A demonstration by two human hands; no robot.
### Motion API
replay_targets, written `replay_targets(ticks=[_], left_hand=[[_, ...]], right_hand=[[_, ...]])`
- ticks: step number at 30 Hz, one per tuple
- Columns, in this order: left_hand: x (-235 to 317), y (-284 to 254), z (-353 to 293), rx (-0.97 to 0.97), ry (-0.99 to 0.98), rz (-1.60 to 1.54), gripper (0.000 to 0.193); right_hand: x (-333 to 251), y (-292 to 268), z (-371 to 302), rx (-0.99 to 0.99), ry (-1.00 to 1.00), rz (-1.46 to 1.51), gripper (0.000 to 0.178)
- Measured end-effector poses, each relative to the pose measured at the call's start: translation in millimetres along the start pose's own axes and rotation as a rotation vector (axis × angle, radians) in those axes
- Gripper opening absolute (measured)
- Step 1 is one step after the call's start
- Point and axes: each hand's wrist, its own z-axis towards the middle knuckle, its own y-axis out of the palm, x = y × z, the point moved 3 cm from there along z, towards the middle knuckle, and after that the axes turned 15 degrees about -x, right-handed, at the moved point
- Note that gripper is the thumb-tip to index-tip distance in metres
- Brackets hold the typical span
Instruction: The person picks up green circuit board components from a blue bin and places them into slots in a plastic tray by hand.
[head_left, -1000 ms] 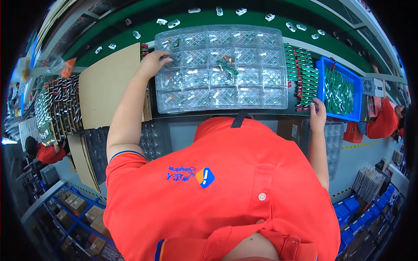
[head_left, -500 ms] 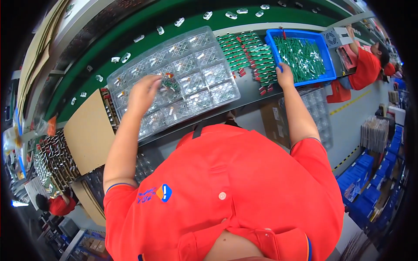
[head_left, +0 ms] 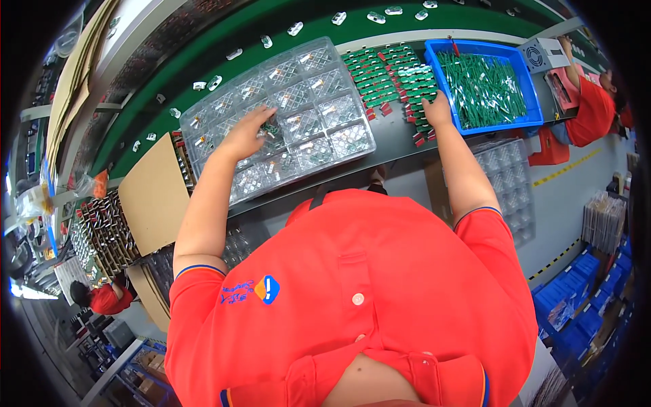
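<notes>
My left hand point(head_left: 248, 133) reaches over a clear plastic blister tray point(head_left: 288, 108) of square compartments. Its fingers are stretched out, with the thumb apart, and a small green circuit board point(head_left: 271, 129) lies in the compartment beneath them. To the right, my right hand point(head_left: 439, 110) is closed at the end of a row of green circuit boards point(head_left: 416, 83) with red parts, thumb on the near side; its other fingers are partly hidden. A blue bin point(head_left: 462, 129) full of loose green boards stands just right of that hand.
Behind the tray runs a green belt point(head_left: 305, 44) with small white-and-clear pieces on it. Brown cardboard point(head_left: 154, 193) stands left of the tray. A grey box with a fan point(head_left: 536, 55) is beyond the bin. Other people in red point(head_left: 586, 112) work at both sides.
My left hand has shifted right over the tray and its fingers now spread above the board. My right hand has moved from the blue bin's edge left to the row of boards.
</notes>
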Motion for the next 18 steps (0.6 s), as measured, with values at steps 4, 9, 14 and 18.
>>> replay_targets(ticks=[4, 9, 14, 18], left_hand=[[7, 5, 1, 0.072, -0.004, 0.091, 0.054], [-13, 3, -9, 0.208, -0.087, 0.003, 0.034], [1, -53, -17, 0.459, -0.015, -0.536, 0.021], [44, -174, -29, 0.602, 0.133, -0.393, 0.022]], right_hand=[[-2, 3, 10, -0.029, 0.146, 0.071, 0.051], [-18, -5, 15, 0.041, 0.117, 0.052, 0.048], [-26, -4, 8, 0.052, -0.139, 0.219, 0.024], [-34, -4, 1, 0.015, -0.151, 0.351, 0.023]])
